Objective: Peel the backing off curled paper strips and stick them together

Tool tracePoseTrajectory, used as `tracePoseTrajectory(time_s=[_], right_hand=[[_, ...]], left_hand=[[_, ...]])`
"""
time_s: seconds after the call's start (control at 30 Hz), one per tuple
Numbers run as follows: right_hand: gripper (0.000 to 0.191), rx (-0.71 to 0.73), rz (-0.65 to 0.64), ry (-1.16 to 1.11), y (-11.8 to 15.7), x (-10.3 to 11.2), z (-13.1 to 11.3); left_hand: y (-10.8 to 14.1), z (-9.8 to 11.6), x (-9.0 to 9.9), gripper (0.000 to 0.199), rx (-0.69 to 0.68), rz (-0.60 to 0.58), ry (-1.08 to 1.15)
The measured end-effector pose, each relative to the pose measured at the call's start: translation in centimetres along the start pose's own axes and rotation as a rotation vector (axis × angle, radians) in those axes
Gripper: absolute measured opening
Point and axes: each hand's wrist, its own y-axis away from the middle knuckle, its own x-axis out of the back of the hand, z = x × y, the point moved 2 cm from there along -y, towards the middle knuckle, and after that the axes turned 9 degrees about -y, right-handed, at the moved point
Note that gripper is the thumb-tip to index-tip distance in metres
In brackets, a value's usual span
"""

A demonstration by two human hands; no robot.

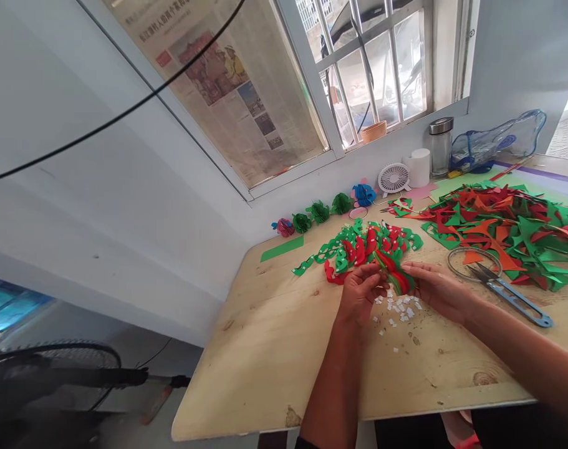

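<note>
Between my two hands is a folded red and green paper piece, held just above the wooden table. The fingers of my left hand pinch its left side. On its right side, my right hand grips it between thumb and fingers. Right behind the hands lies a heap of red and green paper strips dotted with small white squares. Below the held piece, small white paper bits are scattered on the wood.
Blue thread snips and a ring lie to the right, beside a large pile of paper offcuts. Along the wall stand green paper ornaments, a small white fan, a white roll and a glass jar.
</note>
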Motion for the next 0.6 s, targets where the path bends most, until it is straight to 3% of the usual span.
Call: tracePoseTrajectory(time_s=[0.27, 0.6], right_hand=[[0.013, -0.014, -0.063, 0.085, 0.15, -0.70, 0.38], [0.025, 0.055, -0.027, 0.239, 0.12, -0.55, 0.56]], left_hand=[[-0.31, -0.50, -0.60, 0.029, -0.127, 0.106, -0.152], [-0.23, -0.66, -0.90, 0.029, -0.223, 0.213, -0.327]])
